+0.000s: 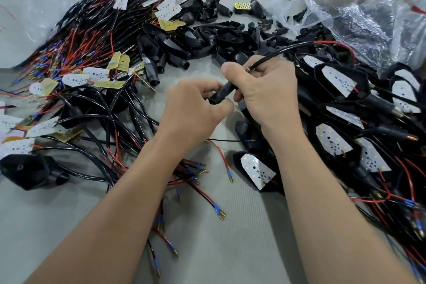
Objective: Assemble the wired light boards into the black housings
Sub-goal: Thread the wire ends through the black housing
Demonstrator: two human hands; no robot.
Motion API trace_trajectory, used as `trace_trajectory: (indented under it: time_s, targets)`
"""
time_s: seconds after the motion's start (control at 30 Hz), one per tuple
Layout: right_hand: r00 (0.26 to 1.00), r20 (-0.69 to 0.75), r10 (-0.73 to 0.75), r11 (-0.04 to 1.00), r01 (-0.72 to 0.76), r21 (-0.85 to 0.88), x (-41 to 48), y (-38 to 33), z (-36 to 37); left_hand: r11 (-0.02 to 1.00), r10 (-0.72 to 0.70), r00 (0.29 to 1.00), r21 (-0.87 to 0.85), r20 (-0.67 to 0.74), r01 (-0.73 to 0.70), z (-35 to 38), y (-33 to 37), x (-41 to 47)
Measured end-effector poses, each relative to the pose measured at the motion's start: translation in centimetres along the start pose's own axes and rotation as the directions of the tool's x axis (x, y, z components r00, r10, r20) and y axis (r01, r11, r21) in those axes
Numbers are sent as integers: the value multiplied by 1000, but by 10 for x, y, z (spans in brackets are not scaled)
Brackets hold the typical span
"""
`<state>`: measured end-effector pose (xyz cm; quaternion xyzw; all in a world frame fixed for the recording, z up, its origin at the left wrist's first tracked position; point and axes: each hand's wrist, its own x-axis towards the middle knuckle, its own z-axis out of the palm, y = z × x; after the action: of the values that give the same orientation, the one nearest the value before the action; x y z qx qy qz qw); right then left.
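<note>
Bare left hand [196, 108], right hand [267, 90] pinch black tubular housing stem [221, 92]; smooth cable [276, 53] arcs.

On the table [230, 249], the heap of wired boards [76, 53] lay at the left. The empty housings [196, 39] lay in the middle at the back, the assembled lamps [341, 90] at the right, and a plastic bag [359, 21] behind these.

Left hand [196, 105] pinching, right hand [265, 90] gripping, close together
</note>
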<state>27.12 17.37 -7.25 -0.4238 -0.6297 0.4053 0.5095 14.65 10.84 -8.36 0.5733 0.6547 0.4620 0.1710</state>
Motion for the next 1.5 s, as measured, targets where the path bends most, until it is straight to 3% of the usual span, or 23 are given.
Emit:
trace_trajectory:
  time_s: [0.17,0.4,0.83,1.0,1.13,1.3,1.5]
  targets:
    - [990,119,71,997,-73,16,0,1,0,989,67,995,136,-68,-57,-3,-9,3]
    - [958,258,126,990,-137,27,0,1,-3,995,85,993,64,-83,-80,-2,-13,2]
    - [957,267,118,987,-143,77,-1,-3,-4,995,93,992,55,-81,-88,-1,-15,4]
    - [926,353,133,970,-195,144,-1,-3,-12,995,75,994,64,-77,-71,-3,-14,4]
    - [936,327,131,966,-196,172,-2,-3,-14,995,87,996,-43,16,-86,-7,-7,2]
    - [983,118,139,939,-168,298,1,-5,-14,932,-121,991,-337,51,131,-17,-7,11]
    - [986,115,122,952,-149,267,-1,-5,-9,851,-233,964,-453,130,267,-21,-12,15]
